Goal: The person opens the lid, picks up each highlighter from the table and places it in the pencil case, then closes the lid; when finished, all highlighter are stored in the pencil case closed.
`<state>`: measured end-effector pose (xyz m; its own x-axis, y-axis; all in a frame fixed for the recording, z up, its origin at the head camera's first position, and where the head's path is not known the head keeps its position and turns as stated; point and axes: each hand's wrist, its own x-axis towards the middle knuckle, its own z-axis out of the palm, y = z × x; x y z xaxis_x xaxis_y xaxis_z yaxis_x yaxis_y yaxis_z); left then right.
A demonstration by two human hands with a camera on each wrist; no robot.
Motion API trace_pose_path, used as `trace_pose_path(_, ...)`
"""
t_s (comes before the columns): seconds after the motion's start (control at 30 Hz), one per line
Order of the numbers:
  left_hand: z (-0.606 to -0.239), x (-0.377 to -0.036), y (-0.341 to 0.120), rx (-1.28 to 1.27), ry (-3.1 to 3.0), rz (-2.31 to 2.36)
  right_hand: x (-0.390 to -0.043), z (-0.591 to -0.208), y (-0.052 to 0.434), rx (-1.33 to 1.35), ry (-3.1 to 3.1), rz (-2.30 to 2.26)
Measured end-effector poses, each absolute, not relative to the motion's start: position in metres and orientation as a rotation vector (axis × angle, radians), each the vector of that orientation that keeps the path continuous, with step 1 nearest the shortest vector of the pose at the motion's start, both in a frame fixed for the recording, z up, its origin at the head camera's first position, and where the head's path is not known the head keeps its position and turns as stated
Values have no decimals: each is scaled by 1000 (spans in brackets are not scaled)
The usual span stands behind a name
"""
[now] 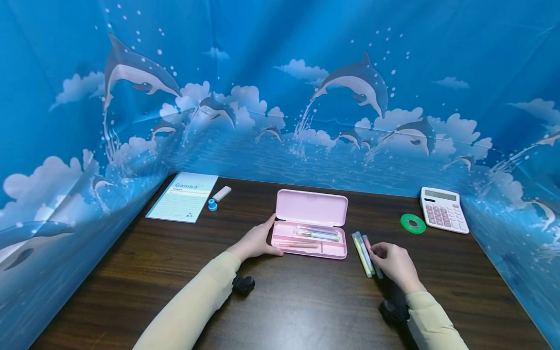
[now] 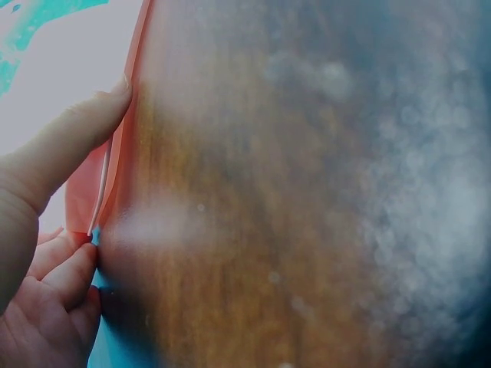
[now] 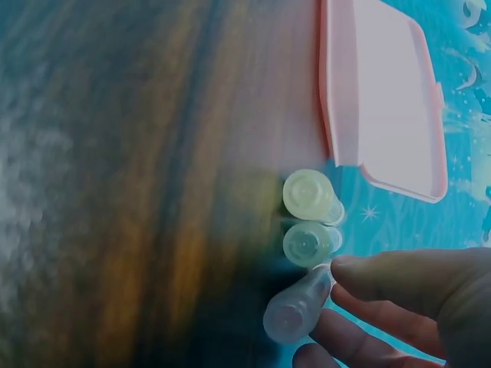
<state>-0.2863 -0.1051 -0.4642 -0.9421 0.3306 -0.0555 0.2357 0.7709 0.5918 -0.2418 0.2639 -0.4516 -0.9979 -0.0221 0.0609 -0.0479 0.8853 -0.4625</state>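
A pink pencil case (image 1: 334, 249) lies open on the table, its lid (image 1: 311, 206) tilted back. Several slim pens (image 1: 317, 236) lie in its tray. My left hand (image 1: 256, 239) grips the case's left end, thumb on the near edge and fingers at the back, as the left wrist view shows. Right of the case, a yellow-green highlighter (image 1: 361, 256) and a pale green one (image 3: 311, 244) lie side by side. With thumb and fingers, my right hand (image 1: 395, 265) pinches a pink-capped highlighter (image 3: 294, 313) next to them, slightly angled away from the pair.
At the back left are a lined notebook (image 1: 183, 197), a white eraser (image 1: 221, 193) and a small blue cap-like item (image 1: 212, 205). A green tape roll (image 1: 413, 223) and a calculator (image 1: 444, 210) sit at the back right. A dolphin-print curtain (image 1: 280, 97) borders the table.
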Motion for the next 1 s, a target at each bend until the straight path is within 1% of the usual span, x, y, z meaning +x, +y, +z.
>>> trace_pose_path(0.53,-467,-289,-106,484,2822,911,-242,-452,274,50,-2990,802)
trace_pose_path(1.0,-465,-287,-106,491,2814,921,-241,-451,273,-42,-3006,836)
